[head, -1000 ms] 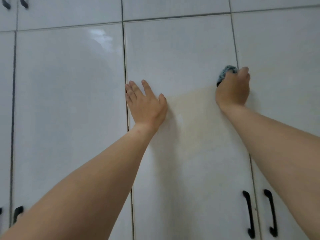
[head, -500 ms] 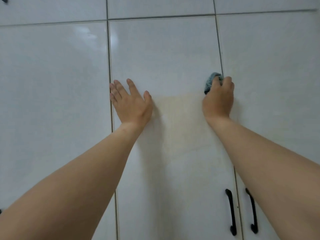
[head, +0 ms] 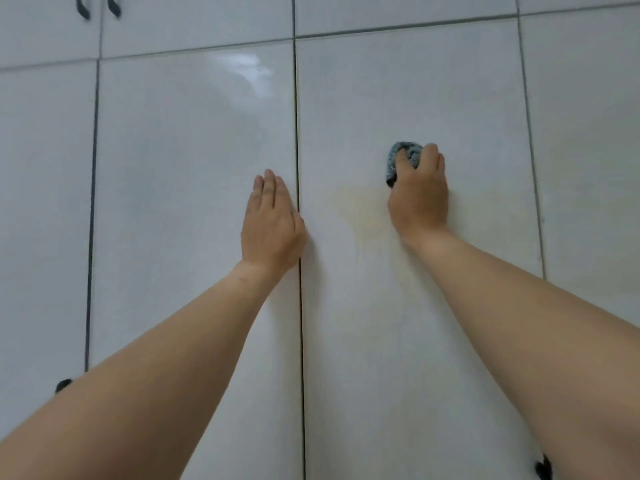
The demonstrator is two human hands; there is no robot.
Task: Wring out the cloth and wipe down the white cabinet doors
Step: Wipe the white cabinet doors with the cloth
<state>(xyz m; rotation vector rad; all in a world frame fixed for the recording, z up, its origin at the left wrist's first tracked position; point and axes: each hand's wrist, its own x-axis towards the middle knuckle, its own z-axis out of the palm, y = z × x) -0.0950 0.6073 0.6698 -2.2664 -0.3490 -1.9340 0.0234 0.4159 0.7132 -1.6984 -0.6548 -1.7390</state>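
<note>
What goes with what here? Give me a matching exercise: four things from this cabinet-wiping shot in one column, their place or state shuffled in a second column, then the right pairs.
Column one:
1. left hand
2. right hand
3. cloth
4. yellowish stain

Column two:
A. bunched up, blue-grey, pressed to the cabinet door
B. flat, fingers straight, beside the dark gap between two doors
C. on the door surface, between the two hands
D. fingers curled over a wad of fabric

Pairs: 1-B, 2-D, 3-A, 4-C
</note>
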